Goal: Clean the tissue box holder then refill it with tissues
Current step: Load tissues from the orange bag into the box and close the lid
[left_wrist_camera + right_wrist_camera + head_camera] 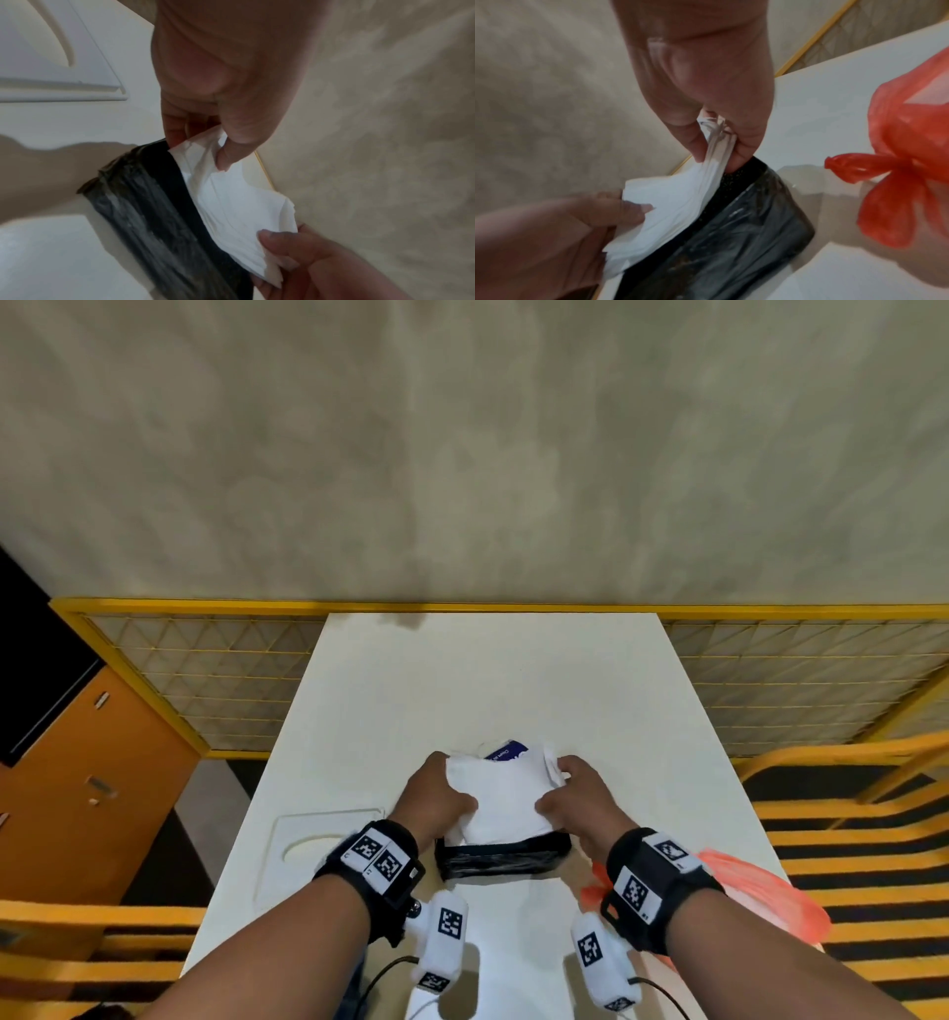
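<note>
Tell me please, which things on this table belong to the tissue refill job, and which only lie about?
Belong to the job:
- stack of tissues, held by the left hand and the right hand
- black tissue box holder under the stack
- white lid left of the holder

Only lying about:
- red plastic bag at the right table edge

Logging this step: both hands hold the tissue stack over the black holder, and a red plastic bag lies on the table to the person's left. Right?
Not quite. The red bag lies on the table to the person's right, by the right hand, as the head view shows. The rest stands: both that and the left hand hold the tissue stack over the black holder.
</note>
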